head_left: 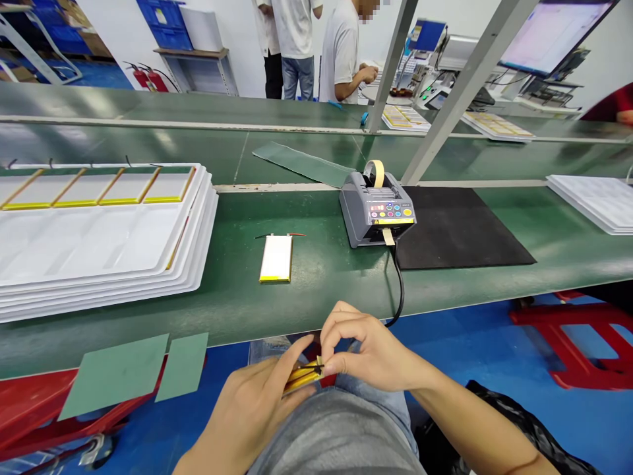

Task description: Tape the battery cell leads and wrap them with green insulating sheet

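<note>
Over my lap, my left hand (252, 402) grips a flat pouch battery (299, 380), its yellow-taped edge turned up between thumb and fingers. My right hand (363, 349) is closed in a pinch at the battery's right end, where a black wire (314, 367) runs to the fingertips. A small pale bit shows there too, partly hidden by the fingers. On the green bench ahead lies another white pouch battery (275, 258) with a yellow lower edge and black and red leads at its top. To its right stands a grey tape dispenser (378, 208), a short tape end sticking out in front.
Stacked white trays (99, 251) at left hold several batteries in the top one. A black mat (459, 227) lies beside the dispenser, whose cable hangs over the bench edge. Green sheets (119, 376) rest on a red stool at lower left. People stand beyond the bench.
</note>
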Motion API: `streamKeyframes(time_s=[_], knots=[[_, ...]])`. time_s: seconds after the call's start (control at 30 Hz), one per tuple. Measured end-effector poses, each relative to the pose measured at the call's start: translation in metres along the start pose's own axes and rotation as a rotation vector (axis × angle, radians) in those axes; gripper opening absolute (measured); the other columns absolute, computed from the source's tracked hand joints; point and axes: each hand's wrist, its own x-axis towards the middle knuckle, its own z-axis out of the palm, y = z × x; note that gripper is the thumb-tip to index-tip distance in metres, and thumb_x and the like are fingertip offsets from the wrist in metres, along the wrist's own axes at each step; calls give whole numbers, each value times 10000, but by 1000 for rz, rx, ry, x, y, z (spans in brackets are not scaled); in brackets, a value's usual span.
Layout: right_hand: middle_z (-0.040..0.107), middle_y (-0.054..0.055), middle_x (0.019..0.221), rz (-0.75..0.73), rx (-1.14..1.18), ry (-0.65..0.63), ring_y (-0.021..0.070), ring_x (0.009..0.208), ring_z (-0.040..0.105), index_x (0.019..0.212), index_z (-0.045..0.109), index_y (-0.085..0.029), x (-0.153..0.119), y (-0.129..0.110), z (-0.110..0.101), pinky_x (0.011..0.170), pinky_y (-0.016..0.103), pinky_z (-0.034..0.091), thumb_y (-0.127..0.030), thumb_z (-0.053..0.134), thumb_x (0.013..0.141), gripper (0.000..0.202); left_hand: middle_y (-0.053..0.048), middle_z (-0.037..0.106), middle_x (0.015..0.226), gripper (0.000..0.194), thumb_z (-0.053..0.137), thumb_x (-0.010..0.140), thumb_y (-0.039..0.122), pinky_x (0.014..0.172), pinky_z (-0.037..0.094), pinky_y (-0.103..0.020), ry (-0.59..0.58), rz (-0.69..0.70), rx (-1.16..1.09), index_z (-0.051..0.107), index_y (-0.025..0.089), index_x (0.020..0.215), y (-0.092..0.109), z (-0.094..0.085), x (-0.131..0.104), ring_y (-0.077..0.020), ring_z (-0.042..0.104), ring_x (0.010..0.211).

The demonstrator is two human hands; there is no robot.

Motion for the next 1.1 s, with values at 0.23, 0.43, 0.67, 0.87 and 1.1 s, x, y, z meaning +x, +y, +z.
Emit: streamKeyframes(time_s=[0.23, 0.43, 0.67, 0.87, 1.1], knots=[[545, -25, 783, 121, 199, -219, 126, 830, 503, 660, 617, -175, 10, 18, -7, 791, 281, 405, -295, 777, 676, 201, -12, 725, 834, 638, 451, 919, 394, 558, 510, -252, -41, 58, -28, 133, 202, 1438, 1, 3, 0, -170, 674, 654], [429, -94, 669, 422, 477, -391, 61, 544, 382, 799, 482, -208, 20, 40, 7, 452, 173, 327, -315, 899, 373, 607, -1, 718, 822, 653, 415, 938, 360, 580, 515, -257, -83, 123, -92, 39, 234, 1457, 1, 4, -3, -171, 677, 661], [534, -5, 890, 132, 240, 51, 120, 794, 479, 973, 575, -205, 15, 28, -9, 730, 269, 404, -249, 745, 687, 335, 67, 733, 892, 710, 578, 847, 402, 637, 515, -202, -123, -108, -313, 136, 347, 1401, 3, -2, 5, -140, 699, 708], [580, 2, 719, -96, -124, 414, 139, 700, 528, 749, 624, -202, -20, 10, -11, 644, 288, 430, -150, 633, 797, 72, 60, 712, 1054, 483, 622, 814, 367, 640, 511, -180, -62, -210, -337, 346, 352, 1209, -3, -2, 7, -124, 703, 754], [668, 27, 865, -111, -364, 319, 171, 798, 549, 945, 684, -240, -22, 9, 1, 723, 328, 475, -210, 689, 783, 165, 68, 729, 964, 443, 619, 814, 386, 590, 505, -179, -18, -227, -288, 363, 329, 1172, -3, -1, 9, -122, 701, 692]])
